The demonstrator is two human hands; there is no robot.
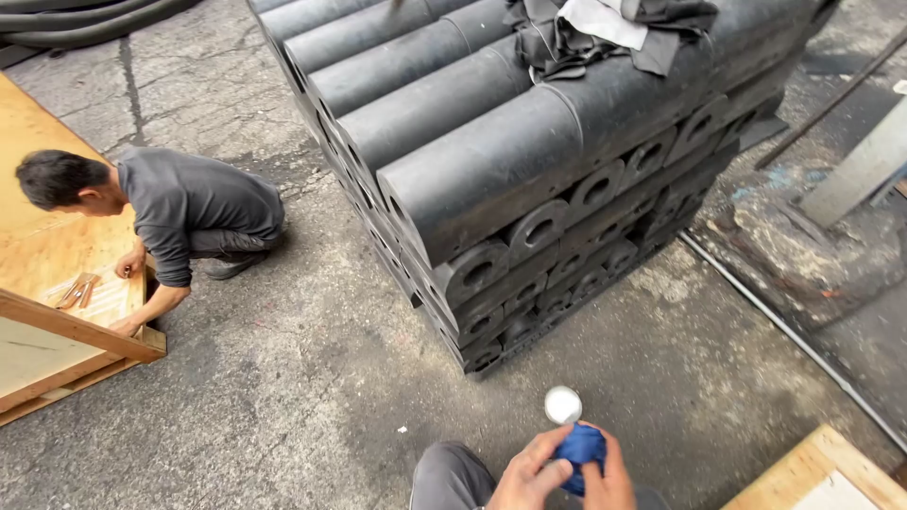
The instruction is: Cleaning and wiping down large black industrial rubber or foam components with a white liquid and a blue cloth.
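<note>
Seen from above: left hand (529, 480) and right hand (609, 484) together at bottom centre, both clamped on a blue bottle (578, 453) with white cap (563, 405). Ahead, stacked black rubber blocks (529, 189). Far left, crouching person (184, 212) beside a plywood crate (47, 283).

Bare concrete floor (312, 378) open ahead & left; stacked black rubber blocks (529, 189) wall off the front; crouching person (189, 212) far left.
</note>
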